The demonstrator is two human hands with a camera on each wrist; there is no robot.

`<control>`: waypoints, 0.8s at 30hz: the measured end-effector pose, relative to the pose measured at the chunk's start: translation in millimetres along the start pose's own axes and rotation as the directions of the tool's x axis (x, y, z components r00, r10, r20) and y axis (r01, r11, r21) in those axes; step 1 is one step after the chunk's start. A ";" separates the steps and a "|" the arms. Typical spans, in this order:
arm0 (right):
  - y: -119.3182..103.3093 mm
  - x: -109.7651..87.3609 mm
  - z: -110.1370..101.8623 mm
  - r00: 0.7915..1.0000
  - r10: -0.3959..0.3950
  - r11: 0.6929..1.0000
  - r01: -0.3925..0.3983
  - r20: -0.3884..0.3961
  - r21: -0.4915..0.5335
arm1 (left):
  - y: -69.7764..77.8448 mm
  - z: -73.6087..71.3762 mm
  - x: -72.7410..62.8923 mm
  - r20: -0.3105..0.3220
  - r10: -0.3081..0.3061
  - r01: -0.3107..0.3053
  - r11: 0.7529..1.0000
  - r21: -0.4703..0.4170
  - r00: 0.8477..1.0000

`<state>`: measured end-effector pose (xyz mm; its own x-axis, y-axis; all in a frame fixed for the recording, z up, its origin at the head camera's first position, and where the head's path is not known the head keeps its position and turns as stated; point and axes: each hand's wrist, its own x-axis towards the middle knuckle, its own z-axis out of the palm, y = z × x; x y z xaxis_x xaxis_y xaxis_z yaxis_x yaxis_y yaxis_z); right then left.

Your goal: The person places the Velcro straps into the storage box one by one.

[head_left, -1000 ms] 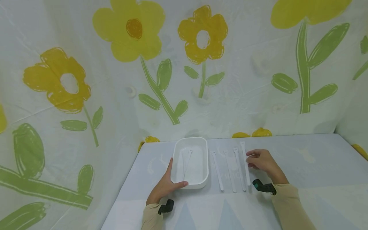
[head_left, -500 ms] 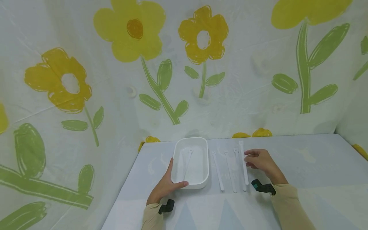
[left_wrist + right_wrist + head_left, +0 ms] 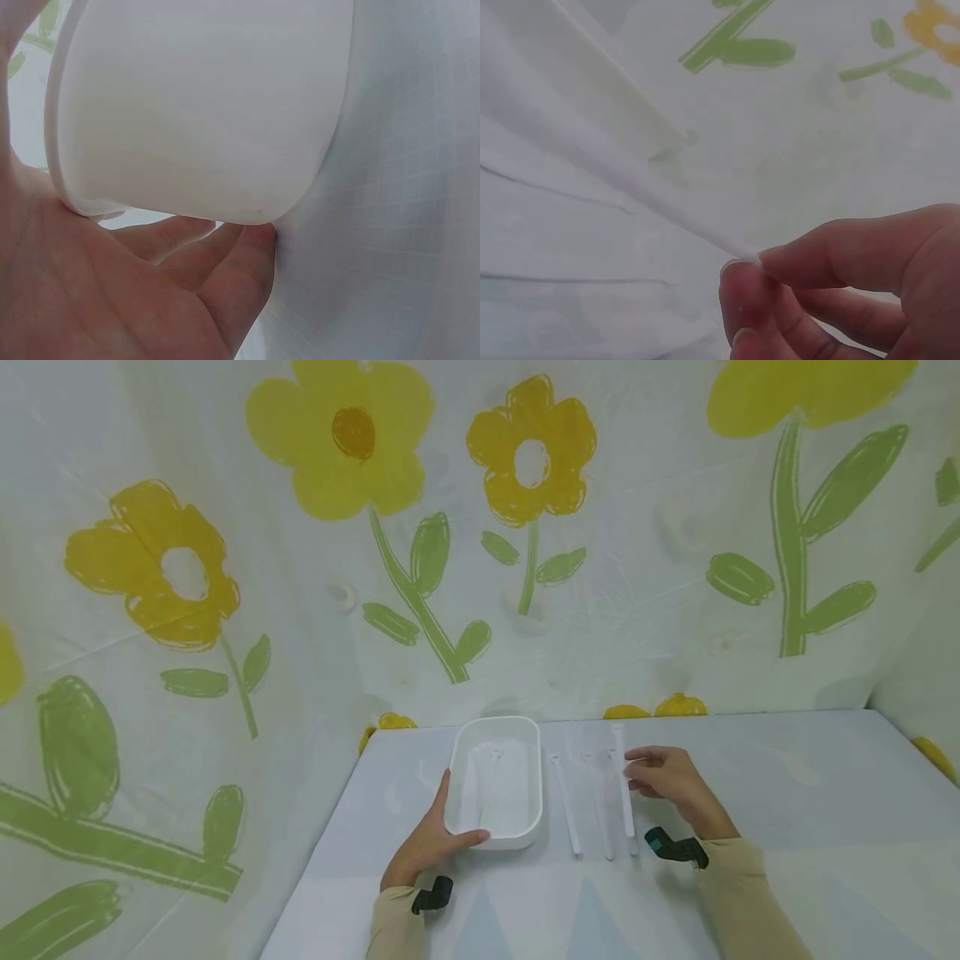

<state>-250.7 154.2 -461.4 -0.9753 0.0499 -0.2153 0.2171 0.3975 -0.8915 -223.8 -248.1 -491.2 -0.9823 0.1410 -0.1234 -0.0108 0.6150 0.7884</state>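
Note:
My left hand grips the near left corner of a white plastic tub, thumb on the near rim. In the left wrist view its fingers curl against the tub's side wall. My right hand pinches a long white plastic strip with a small wider head at its far end. In the right wrist view the strip runs off to the upper left from thumb and fingertips. The held strip partly covers another strip. Two more strips lie roughly parallel between it and the tub.
Inside the tub lies a thin pale strip with a small head. The pale table extends to the right. A white sheet with yellow flowers hangs behind and around the table.
My right hand has moved left with the pinched strip, bringing it over the neighbouring one. My left hand and the tub have stayed put.

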 end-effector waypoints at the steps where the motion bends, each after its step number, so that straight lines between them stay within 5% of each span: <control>1: -1.5 0.0 0.6 1.000 -0.004 1.000 0.004 0.001 0.006 | 0.1 -0.3 0.1 -0.001 0.001 -0.001 1.000 -0.002 1.000; 24: -42.2 2.6 16.6 0.998 -0.064 0.993 0.063 0.011 0.096 | -0.6 -0.2 0.0 0.013 0.005 -0.004 0.999 -0.035 1.000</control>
<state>-261.7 122.3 -431.0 -0.9867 0.0139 -0.1619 0.1582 0.3098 -0.9375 -223.8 -248.6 -491.5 -0.9797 0.1543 -0.1277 -0.0130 0.5872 0.8094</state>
